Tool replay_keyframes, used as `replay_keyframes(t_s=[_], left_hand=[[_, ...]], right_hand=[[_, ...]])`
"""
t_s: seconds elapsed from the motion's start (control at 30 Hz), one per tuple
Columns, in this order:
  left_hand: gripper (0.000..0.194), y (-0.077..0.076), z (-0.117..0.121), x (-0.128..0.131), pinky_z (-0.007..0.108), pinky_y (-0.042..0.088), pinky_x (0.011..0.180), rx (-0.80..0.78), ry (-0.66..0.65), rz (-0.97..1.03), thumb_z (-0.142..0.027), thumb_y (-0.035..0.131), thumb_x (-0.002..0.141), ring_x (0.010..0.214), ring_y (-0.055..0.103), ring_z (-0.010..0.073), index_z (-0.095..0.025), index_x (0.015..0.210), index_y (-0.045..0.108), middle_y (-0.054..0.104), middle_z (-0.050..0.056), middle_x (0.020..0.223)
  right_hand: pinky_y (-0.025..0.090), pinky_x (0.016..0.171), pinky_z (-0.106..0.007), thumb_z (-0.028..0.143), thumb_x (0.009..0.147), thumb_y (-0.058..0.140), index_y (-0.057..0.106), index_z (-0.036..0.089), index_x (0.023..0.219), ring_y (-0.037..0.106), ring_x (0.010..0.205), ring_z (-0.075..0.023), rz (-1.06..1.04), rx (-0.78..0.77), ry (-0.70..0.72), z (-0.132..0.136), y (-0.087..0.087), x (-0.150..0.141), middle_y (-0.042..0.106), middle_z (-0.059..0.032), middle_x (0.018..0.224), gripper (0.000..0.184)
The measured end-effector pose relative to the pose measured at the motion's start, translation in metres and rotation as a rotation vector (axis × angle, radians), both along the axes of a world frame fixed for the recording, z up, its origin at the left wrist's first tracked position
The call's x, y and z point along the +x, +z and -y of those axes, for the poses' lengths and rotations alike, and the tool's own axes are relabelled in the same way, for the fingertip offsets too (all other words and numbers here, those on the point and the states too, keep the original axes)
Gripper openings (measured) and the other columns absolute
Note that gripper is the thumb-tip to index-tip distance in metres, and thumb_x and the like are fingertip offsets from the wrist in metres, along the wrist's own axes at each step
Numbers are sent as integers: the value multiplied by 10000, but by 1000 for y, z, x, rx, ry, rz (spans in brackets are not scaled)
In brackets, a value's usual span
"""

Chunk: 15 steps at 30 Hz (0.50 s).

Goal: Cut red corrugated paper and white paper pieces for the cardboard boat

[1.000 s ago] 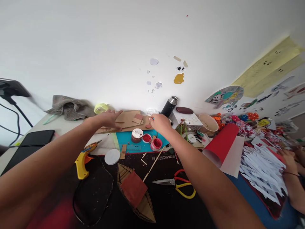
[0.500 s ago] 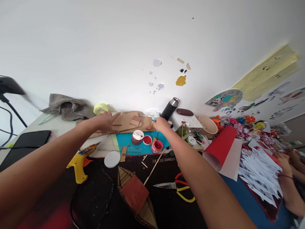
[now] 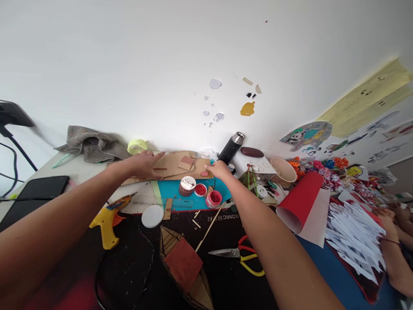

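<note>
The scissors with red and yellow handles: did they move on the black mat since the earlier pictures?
No, the scissors look unmoved: against the printed letters on the black mat, they keep the same place and direction.

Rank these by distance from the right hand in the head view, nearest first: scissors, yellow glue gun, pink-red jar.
From the right hand:
1. Pink-red jar, just below it
2. Scissors, farther down, toward the wearer
3. Yellow glue gun, far left

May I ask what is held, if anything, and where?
The cardboard, by its right end in the right hand; the left hand lies on it.
</note>
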<state>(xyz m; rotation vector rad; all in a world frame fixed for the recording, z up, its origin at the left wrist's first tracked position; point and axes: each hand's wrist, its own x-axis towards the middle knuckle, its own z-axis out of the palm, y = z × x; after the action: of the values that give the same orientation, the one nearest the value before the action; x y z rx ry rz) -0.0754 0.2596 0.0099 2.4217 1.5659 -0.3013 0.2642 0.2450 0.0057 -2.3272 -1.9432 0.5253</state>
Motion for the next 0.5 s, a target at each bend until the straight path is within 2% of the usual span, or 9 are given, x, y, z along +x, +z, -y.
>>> replay_keyframes(t_s=[0.17,0.33,0.4,0.5], left_hand=[[1351,-2,-3,-4,608,377,1203,5,27,27,-837,660,753,1607,334,591,-189,1807,117,471,299,1713],[1341,-6,-5,-8,614,390,1190,9,42,26,-823,667,756,1609,314,614,-185,1804,125,472,302,1711],[1335,-6,-6,-8,610,400,1179,9,45,19,-813,675,759,1611,312,615,-186,1804,128,472,310,1707],[1340,-7,-6,-10,596,406,1174,14,32,0,-819,679,760,1595,348,607,-179,1803,133,481,320,1696]], right_hand=[[422,625,-300,551,1038,685,761,192,714,737,765,-256,8,-10,-12,1,4,2,767,-95,762,489],[483,673,-311,528,1057,673,786,178,790,780,871,-293,42,-18,-50,7,10,2,806,-126,834,454],[529,729,-321,528,1056,688,795,167,851,790,926,-303,60,-24,-66,11,11,3,817,-137,889,429],[608,868,-380,527,1070,703,784,155,1053,779,982,-263,84,-28,-80,15,10,4,810,-110,1060,382]])
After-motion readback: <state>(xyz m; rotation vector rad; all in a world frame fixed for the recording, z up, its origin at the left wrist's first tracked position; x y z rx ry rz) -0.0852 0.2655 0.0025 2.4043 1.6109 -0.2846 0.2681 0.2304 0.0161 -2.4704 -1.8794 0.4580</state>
